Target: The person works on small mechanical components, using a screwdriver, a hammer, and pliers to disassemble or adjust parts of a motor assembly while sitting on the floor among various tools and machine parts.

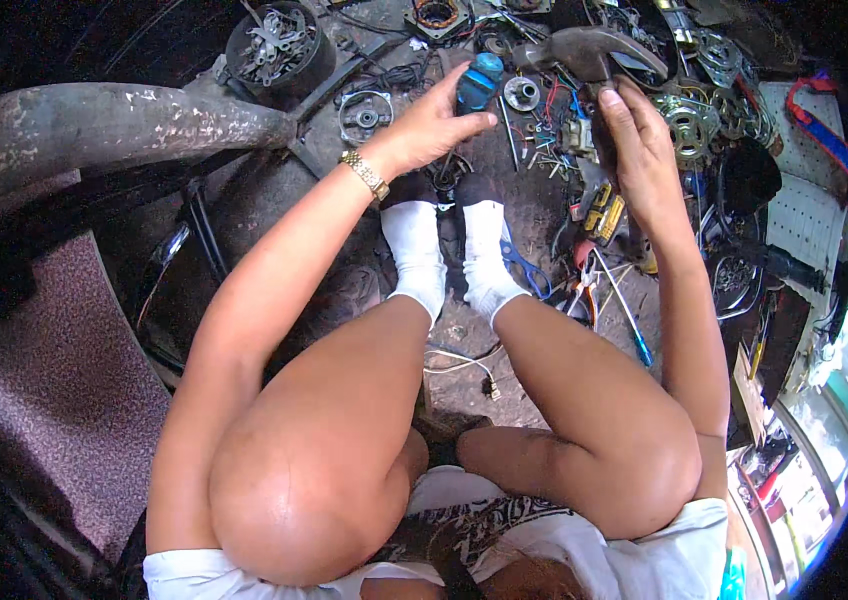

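My left hand is closed round a chunky teal-blue piece with dark patches; its thumb is stretched out, and the kind of piece cannot be made out. My right hand grips a claw hammer close under its metal head, which points left toward the blue piece without touching it. Below and between the hands lie a round metal flange, a thin rod and scattered screws. A grey motor end cover lies left of the blue piece.
A dark bucket of metal parts stands at the far left, near a thick worn pipe-like bar. By my feet lie blue-handled scissors, pliers, a screwdriver, a yellow-and-black tool and a corded plug.
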Tool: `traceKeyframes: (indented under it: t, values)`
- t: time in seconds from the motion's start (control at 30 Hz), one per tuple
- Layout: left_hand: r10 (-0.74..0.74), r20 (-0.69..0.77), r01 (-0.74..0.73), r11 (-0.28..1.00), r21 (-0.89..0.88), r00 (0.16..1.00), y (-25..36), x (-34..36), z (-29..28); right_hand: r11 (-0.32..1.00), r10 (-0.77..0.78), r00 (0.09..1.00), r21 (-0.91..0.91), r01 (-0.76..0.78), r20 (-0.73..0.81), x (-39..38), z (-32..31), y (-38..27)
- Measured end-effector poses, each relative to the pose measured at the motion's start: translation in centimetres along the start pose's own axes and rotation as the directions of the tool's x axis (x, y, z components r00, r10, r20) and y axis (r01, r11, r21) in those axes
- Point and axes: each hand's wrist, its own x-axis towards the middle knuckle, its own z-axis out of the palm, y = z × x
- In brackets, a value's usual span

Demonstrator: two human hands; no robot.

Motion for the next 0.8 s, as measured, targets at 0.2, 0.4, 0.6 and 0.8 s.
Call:
traceKeyframes:
  t: [0.2,0.4,0.6,0.8]
  values:
    - [-0.048,-0.034,0.049,0.998,0.025,0.998,0.0,0.1,0.1,0.973,-0.140,0.990,-0.179,0.144,0.035,2.1,0.9,-1.0]
    - [-0.032,-0.045,0.035,0.998,0.055,0.998,-0.3,-0.3,0.2,0.997,-0.066,0.992,-0.036,0.063,-0.104,5.9,-3.9,-7.6]
    - [-0.049,-0.121,0.053,0.998,0.029,0.991,-0.9,-0.4,-0.1,0.937,-0.128,0.982,-0.307,0.166,0.140,3.1,1.0,-0.1]
    - [-0.113,-0.040,0.117,0.986,0.116,0.993,-0.5,0.2,0.4,0.993,-0.106,0.992,-0.046,0.109,0.069,6.1,1.1,-0.8]
